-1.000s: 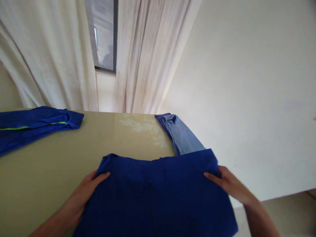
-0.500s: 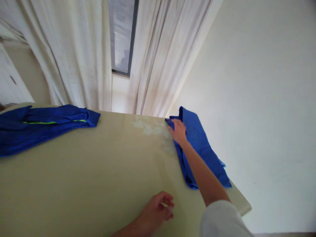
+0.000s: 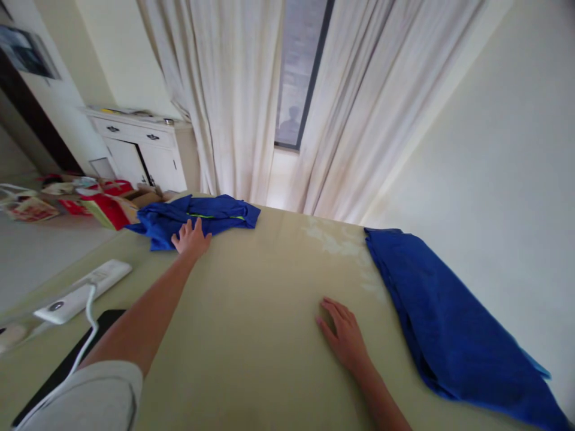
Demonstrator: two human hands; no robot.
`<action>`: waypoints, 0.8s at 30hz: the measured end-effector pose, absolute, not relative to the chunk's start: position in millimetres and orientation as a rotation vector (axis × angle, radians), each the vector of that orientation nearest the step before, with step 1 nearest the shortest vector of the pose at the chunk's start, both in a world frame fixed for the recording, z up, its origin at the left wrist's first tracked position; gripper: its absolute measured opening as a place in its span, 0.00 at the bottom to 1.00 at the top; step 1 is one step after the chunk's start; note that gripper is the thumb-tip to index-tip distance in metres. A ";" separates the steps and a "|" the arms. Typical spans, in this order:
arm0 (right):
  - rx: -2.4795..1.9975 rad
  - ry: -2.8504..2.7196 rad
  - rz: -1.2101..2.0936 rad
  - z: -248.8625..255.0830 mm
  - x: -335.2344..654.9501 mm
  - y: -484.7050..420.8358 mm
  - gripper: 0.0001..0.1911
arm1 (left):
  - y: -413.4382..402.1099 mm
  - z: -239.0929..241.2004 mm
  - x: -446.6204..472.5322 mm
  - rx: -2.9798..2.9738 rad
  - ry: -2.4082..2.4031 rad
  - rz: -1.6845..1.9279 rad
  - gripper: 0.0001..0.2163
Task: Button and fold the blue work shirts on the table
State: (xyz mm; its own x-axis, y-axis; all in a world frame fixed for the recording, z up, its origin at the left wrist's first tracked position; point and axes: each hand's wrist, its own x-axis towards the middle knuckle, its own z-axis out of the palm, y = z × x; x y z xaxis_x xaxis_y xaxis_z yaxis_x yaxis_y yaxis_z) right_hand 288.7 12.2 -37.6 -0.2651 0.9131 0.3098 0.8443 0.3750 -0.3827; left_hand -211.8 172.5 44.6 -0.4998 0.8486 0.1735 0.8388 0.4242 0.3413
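Observation:
My left hand [image 3: 192, 239] reaches out over the near edge of a crumpled blue garment [image 3: 224, 209] with a bright green stripe, at the far left of the table. Its fingers are spread; whether they touch the cloth I cannot tell. Low over the middle of the table [image 3: 269, 311] is my right hand [image 3: 344, 332], fingers apart and nothing in it. To its right a folded blue cloth [image 3: 453, 317] lies along the table's right side, by the wall.
A white power strip [image 3: 85, 290] with a cable and a black flat object [image 3: 72, 365] lie at the left. Beyond the table's left edge stand red bags [image 3: 119, 203] and a white cabinet [image 3: 144, 149]. Curtains [image 3: 233, 90] hang behind the far edge.
My right hand has left the folded blue cloth and drawn back to the table's middle. My left hand has reached forward to the crumpled garment. The view has turned left.

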 end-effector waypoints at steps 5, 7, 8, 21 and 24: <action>-1.543 -2.167 0.157 -35.6 283.5 7.7 0.20 | 180.6 39.2 -208.6 1.523 2.535 0.422 0.20; -1.550 -2.170 0.159 -34.7 282.9 7.9 0.20 | 164.3 39.9 -178.1 1.652 2.444 0.391 0.20; -1.550 -2.171 0.168 -34.0 282.8 8.2 0.20 | 152.1 41.6 -158.7 1.750 2.374 0.378 0.20; -1.778 -1.723 -0.017 -14.5 295.8 0.7 0.24 | 71.4 32.8 -62.8 2.389 1.491 0.461 0.27; -1.827 -1.846 0.103 9.7 310.3 -3.9 0.19 | 60.9 34.4 -59.4 2.339 1.303 0.448 0.18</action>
State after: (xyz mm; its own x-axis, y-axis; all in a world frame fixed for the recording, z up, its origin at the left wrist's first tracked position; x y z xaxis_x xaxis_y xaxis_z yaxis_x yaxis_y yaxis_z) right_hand 310.3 -3.9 9.7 0.0604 0.9472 0.3148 0.9063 0.0801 -0.4150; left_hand -59.4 60.9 34.4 0.5076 0.8585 0.0728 0.7217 -0.4699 0.5083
